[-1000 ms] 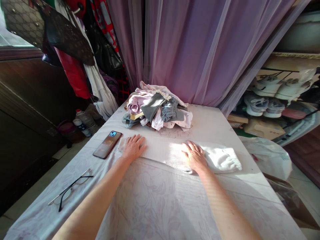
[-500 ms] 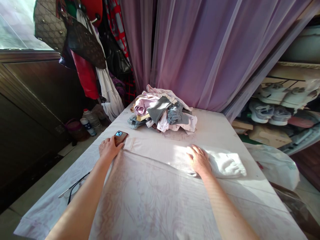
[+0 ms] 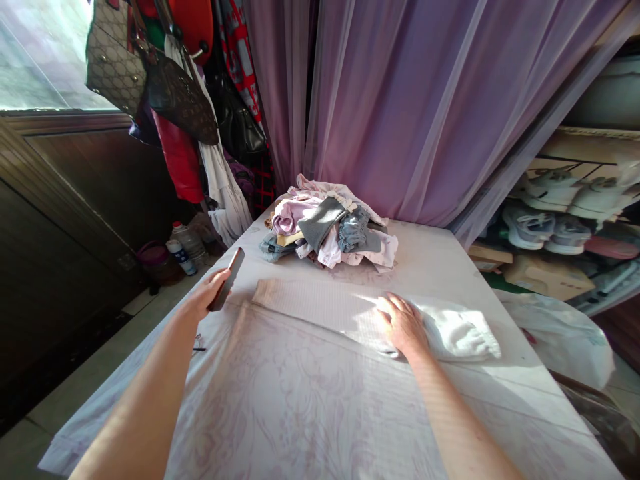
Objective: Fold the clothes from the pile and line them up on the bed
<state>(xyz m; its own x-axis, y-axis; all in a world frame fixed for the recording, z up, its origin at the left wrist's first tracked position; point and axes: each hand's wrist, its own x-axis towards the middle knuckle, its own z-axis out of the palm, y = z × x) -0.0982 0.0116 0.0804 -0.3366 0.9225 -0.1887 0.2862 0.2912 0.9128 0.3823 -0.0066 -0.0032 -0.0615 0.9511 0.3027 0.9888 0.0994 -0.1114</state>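
We've got a person at a table covered with a pale floral sheet (image 3: 300, 413), both bare arms reaching in from the bottom of the view. The left hand (image 3: 203, 298) is closed around a smartphone (image 3: 229, 279), which stands tilted on its long edge near the table's left side. The right hand (image 3: 404, 325) is open, palm down, fingers slightly spread, resting on a flat waffle-weave cloth (image 3: 320, 313) that lies across the table just in front of the clothes. The cloth's right end looks like a bunched white fold (image 3: 457, 332), just beside the hand. Hands are well apart, and the left hand seems just off the cloth's near corner, though we can't be sure they aren't touching.

Done so far, as we see it: this one cloth is laid out, mostly smooth, with its right end thicker and bunched. Left lying: a loose heap of clothes (image 3: 325, 230) in grey, lilac, white and denim blue at the far end, nothing in it clearly folded.

Behind: a sheer purple curtain (image 3: 400, 113), handbags (image 3: 113, 67) hanging at left, sneakers (image 3: 530, 227) on a shelf at right, a white plastic bag (image 3: 555, 333) beside the table
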